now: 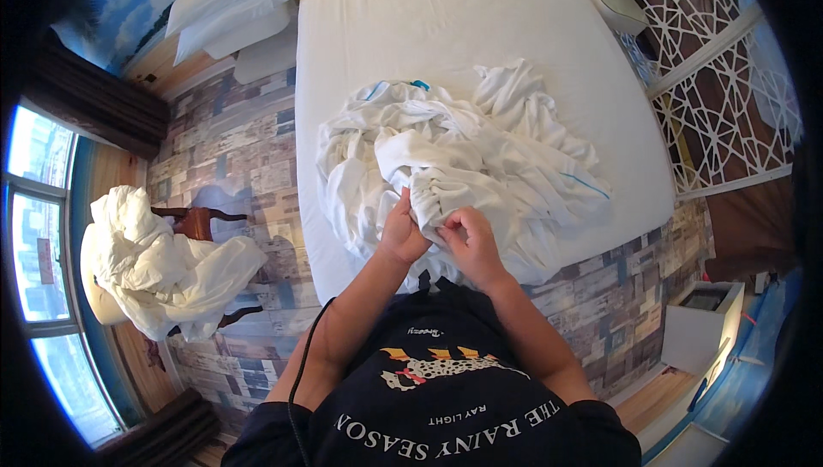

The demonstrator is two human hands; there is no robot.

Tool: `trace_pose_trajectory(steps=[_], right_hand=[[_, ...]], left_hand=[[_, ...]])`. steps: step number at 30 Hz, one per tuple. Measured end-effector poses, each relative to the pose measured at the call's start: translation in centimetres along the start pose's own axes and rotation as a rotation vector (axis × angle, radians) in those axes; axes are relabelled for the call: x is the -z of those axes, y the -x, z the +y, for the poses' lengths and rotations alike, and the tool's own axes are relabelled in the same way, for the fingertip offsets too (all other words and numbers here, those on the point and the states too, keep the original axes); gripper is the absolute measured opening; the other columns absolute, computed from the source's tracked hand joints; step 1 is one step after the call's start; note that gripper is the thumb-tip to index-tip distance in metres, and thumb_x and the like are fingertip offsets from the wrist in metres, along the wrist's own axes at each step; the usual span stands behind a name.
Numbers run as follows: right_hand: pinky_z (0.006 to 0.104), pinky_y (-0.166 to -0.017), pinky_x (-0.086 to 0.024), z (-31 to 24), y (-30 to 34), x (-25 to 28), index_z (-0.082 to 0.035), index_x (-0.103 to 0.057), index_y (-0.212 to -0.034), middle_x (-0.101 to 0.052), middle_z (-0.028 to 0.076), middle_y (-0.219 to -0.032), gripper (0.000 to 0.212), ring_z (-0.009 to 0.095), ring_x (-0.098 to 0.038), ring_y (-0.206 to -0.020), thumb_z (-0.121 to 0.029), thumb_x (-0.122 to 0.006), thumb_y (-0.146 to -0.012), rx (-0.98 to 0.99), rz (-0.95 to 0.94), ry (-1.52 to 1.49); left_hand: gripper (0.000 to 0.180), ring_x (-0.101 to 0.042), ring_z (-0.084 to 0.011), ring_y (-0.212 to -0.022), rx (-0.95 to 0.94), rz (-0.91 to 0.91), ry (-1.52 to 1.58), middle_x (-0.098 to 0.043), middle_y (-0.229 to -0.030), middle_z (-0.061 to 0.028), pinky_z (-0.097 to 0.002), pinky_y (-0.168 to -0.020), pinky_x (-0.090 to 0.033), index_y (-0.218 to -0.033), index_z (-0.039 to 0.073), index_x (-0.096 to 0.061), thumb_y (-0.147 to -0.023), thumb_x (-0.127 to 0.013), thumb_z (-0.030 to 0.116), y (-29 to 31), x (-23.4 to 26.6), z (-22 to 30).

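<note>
Left hand (406, 234) and right hand (473, 248) pinch a gathered linen (429, 154) fold over the bed (411, 30).
Linen heaped on bed's near half; twisted folds may snag, and a slack pinch could drop the gathers. Left of bed: plank-patterned floor (249, 137), chair (195, 223) under bedding (163, 270), then window (39, 244); pillows (231, 0) beside bed's far end.
</note>
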State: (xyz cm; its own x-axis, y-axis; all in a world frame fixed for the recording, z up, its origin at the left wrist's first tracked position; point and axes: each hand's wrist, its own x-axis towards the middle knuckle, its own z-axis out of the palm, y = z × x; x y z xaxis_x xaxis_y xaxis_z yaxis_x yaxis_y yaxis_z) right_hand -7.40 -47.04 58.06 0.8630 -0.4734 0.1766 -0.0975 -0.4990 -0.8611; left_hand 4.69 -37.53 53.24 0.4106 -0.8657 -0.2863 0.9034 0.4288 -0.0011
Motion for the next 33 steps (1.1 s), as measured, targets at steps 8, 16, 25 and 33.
trace_pose_trajectory(steps=[8,16,25,33], right_hand=[[0.0293,-0.067,-0.047,2.3,1.4,3.2,-0.002,-0.053,-0.083,-0.056,0.006,-0.076,0.014,0.016,-0.055,-0.072,-0.007,-0.067,-0.082,-0.226,-0.083,-0.206],[0.0257,-0.066,-0.043,0.3,0.7,6.6,-0.003,-0.051,-0.080,-0.054,0.005,-0.077,0.014,0.014,-0.052,-0.071,-0.001,-0.065,-0.081,0.043,0.198,-0.050],[0.0261,-0.067,-0.043,-1.8,1.8,7.7,-0.003,-0.051,-0.092,-0.054,0.005,-0.081,0.010,0.013,-0.050,-0.072,-0.004,-0.060,-0.087,-0.193,-0.194,-0.248],[0.0277,-0.065,-0.042,-1.1,3.0,6.4,-0.003,-0.049,-0.090,-0.052,0.007,-0.080,0.010,0.017,-0.048,-0.069,-0.004,-0.059,-0.088,-0.152,-0.083,-0.140]], left_hand=[[0.038,-0.058,-0.0216,-0.101,0.012,0.474,-0.564,-0.060,-0.113,-0.0091,-0.0361,-0.087,-0.048,-0.117,0.002,-0.052,-0.094,-0.052,0.034,1.6,3.2,0.4],[0.025,-0.053,-0.0157,-0.063,-0.135,0.289,-1.938,-0.057,-0.070,-0.0038,-0.0289,-0.062,-0.046,-0.083,0.002,-0.057,-0.084,-0.067,0.024,4.7,6.3,-0.5],[0.036,-0.055,-0.0121,-0.064,0.464,0.486,-1.252,-0.059,-0.071,-0.0057,-0.0279,-0.049,-0.045,-0.085,0.003,-0.062,-0.085,-0.067,0.038,-1.0,-1.0,-1.2],[0.029,-0.060,-0.0133,-0.073,0.240,0.297,-1.148,-0.062,-0.086,-0.0039,-0.0277,-0.071,-0.051,-0.091,0.004,-0.062,-0.090,-0.062,0.033,-0.6,0.0,-1.7]])
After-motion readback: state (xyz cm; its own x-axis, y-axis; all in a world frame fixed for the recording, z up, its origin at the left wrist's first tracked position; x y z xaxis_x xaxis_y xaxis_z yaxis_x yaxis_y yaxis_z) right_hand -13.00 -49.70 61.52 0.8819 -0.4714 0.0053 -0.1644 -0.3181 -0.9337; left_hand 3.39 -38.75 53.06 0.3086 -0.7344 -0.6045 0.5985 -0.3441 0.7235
